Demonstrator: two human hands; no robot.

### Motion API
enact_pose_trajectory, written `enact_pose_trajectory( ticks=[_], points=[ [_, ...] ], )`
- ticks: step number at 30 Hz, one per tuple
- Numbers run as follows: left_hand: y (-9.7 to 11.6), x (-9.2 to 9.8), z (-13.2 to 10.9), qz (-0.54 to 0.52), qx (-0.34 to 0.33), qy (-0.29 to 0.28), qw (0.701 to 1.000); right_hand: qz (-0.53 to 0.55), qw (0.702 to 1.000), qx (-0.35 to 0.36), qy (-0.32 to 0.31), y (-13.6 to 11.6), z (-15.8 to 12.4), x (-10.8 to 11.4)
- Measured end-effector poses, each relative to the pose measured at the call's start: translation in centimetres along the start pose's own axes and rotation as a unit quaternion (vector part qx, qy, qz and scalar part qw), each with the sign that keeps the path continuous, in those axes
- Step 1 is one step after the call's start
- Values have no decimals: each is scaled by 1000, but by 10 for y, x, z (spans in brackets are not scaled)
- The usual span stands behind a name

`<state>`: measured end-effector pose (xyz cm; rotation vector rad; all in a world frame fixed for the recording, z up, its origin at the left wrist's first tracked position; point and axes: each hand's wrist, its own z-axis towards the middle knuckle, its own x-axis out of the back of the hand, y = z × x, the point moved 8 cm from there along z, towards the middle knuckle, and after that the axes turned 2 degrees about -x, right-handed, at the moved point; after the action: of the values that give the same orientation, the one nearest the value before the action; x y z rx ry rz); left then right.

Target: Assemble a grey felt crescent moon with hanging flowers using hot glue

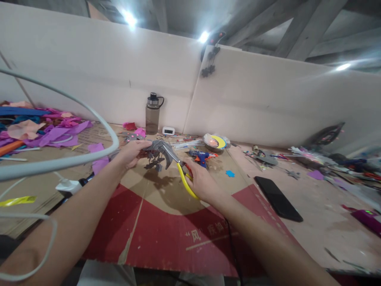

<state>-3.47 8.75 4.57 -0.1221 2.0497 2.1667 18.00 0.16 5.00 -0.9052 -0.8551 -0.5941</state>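
1. Left hand [132, 153]: fingers closed on a grey piece [155, 155], a small cluster of flower-like shapes held just above the cardboard [166, 222] that covers the counter [315, 206].
2. Right hand [203, 183]: fingers wrapped round the yellow handles of the pliers [177, 165]. The grip is narrow, with both handles inside the palm.
3. Key relation: the pliers' long axis runs from the right hand up and to the left, and the metal head meets the top right of the grey piece. Whether the tip is clamped on the piece or only touching it cannot be told – the parts overlap in grey.
4. The grey piece lies between the 2 hands, against the left fingertips and well forward of the right hand. The left hand is nearer to it.
5. Surroundings:
   - glue gun [203, 156] just beyond the right hand;
   - phone [278, 198] flat, to the right;
   - bottle [152, 113] upright at the back wall;
   - purple scraps [53, 134] far left;
   - white cable [89, 109] arching over the left forearm.
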Motion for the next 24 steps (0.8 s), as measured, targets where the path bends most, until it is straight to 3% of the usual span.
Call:
enact_pose_trajectory(
  ticks=[16,24],
  points=[
    [0,-8,-3,37,-10,-51,998,-66,996,-57,-8,2,4,-5],
    [4,-9,-4,19,-10,-34,999,-110,993,-38,10,2,5,-5]
  ],
)
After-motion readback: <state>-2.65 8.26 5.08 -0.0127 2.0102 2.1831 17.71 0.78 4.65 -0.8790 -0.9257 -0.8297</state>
